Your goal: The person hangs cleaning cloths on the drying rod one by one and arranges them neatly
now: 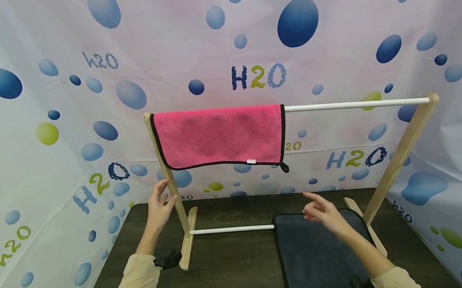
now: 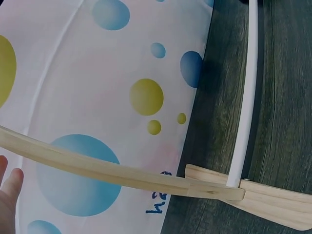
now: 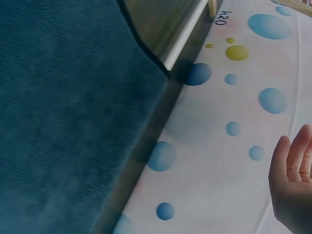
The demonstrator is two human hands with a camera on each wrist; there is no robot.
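A pink towel with black edging hangs over the left part of the rack's white top rail. My left hand, fingers loosely bent and holding nothing, is beside the rack's left wooden post; in the left wrist view part of this hand shows below the post. My right hand hovers over a dark blue-grey towel, its index finger extended and nothing in its grasp. In the right wrist view that towel fills the left side, and the right hand is at the lower right.
The rack's right post leans outward, its foot beside the dark towel. A white lower rail runs from the left foot to behind that towel. The dark wooden table meets a dotted curtain at the back.
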